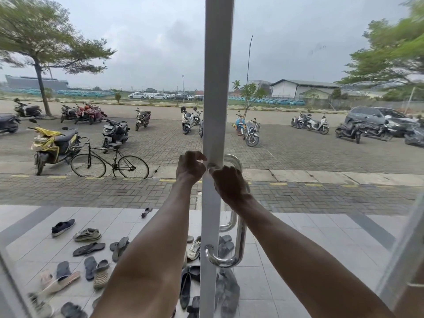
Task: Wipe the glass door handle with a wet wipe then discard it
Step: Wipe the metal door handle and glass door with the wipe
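Both hands meet at the handle's top: right hand (pixel 229 183) curls closed around the door handle (pixel 239 235); left hand (pixel 191 167) is loosely curled against the white door frame (pixel 215 88), holding unclear; polished chrome bar, D-shaped, long axis vertical, mounted along the frame's right edge.

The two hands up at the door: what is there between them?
In the head view, the white door frame runs up between the left hand and right hand, with the top mount of the chrome handle there.

Pale tiled floor (pixel 286 260) fills the lower frame; scattered shoes and sandals (pixel 88 249) lie on it, lower left and centre.
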`<move>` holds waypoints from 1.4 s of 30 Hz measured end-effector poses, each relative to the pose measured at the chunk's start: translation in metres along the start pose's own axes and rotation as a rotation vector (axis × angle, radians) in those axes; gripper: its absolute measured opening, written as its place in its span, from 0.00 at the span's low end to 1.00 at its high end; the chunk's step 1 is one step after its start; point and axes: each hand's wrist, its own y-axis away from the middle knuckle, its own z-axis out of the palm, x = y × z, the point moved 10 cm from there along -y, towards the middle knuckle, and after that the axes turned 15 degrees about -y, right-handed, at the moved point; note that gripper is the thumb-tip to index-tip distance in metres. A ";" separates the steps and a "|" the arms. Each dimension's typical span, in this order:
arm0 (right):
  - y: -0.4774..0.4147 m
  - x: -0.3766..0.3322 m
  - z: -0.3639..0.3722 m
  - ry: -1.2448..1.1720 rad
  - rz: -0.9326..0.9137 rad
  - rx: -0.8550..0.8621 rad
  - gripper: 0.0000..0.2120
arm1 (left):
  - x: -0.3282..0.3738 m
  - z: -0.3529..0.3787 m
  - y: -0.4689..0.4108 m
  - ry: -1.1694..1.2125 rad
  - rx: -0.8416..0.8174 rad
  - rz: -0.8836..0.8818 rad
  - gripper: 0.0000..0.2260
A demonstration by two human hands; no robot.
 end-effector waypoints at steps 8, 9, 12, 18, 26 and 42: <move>-0.029 -0.014 0.010 -0.004 0.005 -0.026 0.10 | 0.001 -0.001 -0.008 -0.013 0.038 0.090 0.14; -0.029 -0.012 0.010 0.013 0.011 -0.027 0.09 | 0.001 -0.002 -0.008 -0.009 0.038 0.085 0.15; -0.014 0.000 0.009 0.033 0.009 0.005 0.08 | 0.003 0.004 -0.005 -0.004 0.018 0.057 0.12; 0.016 0.018 0.004 -0.130 -0.125 0.153 0.18 | 0.009 0.010 -0.004 -0.019 -0.003 0.021 0.12; 0.027 0.035 -0.005 -0.221 -0.107 0.166 0.14 | 0.017 0.010 0.007 -0.157 -0.025 0.115 0.09; 0.057 0.065 -0.010 -0.364 -0.039 0.343 0.19 | 0.043 0.007 0.028 -0.170 -0.062 0.213 0.11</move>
